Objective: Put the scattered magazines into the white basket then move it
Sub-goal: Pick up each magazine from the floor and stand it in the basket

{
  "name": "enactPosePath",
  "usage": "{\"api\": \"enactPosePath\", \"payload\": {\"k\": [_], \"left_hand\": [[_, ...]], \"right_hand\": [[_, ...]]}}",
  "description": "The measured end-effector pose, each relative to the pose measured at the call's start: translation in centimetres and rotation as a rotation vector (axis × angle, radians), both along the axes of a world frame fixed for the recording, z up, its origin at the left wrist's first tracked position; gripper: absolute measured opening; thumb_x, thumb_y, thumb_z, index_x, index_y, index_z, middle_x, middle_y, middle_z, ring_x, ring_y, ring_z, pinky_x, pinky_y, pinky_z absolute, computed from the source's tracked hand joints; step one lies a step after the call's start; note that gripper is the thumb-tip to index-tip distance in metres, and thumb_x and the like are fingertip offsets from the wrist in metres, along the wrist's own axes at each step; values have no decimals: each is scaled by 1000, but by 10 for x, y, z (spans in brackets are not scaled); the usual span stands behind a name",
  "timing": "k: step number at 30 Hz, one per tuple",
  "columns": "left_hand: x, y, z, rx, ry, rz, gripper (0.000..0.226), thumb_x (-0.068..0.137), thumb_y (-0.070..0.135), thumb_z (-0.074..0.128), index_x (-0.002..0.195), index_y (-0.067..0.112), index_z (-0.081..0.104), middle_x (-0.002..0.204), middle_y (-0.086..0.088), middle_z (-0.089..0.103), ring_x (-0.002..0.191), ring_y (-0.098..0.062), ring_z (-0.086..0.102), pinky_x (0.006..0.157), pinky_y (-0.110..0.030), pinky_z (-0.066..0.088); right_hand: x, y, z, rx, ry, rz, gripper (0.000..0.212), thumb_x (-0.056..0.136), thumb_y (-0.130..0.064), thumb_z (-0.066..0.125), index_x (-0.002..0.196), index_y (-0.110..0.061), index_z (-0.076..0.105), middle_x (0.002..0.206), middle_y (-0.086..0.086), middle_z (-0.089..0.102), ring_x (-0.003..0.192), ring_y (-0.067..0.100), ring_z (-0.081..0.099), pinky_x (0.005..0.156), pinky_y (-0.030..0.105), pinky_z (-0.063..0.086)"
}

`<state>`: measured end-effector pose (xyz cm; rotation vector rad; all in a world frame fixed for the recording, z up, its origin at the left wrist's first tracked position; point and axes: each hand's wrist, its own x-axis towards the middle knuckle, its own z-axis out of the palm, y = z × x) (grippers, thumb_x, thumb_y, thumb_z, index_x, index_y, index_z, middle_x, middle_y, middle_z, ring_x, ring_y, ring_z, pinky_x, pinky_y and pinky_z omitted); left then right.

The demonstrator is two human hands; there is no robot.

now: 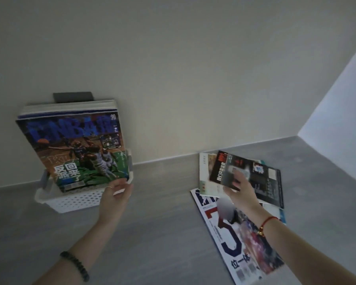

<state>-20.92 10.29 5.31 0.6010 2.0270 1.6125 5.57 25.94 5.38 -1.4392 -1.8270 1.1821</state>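
A white perforated basket (74, 200) sits on the grey floor by the wall at left. Magazines stand upright in it; the front one is a basketball magazine (74, 149) with blue lettering. My left hand (116, 190) grips that magazine's lower right corner at the basket's rim. At right, my right hand (237, 188) holds a dark-covered magazine (245, 171), lifted slightly off a small pile. A pale magazine (205, 171) lies under it. A large white, red and blue magazine (230, 243) lies flat on the floor nearer me, partly under my right forearm.
A pale wall (173, 79) runs behind the basket and meets a side wall (341, 99) at the right corner. A grey strip (73, 97) sticks out above the standing magazines. Bare grey floor (162, 233) lies between basket and pile.
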Motion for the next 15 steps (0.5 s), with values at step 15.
{"api": "enactPosePath", "payload": {"k": [15], "left_hand": [[166,85,-51,-202,-127,-248,29,84,24,59,112,16,55,102,-2,63,94,-18,60,85,-35,50]], "right_hand": [[130,97,-69,90,-471,192,83,76,-31,68,141,-15,20,147,8,30,135,25,28,111,44,27]]}}
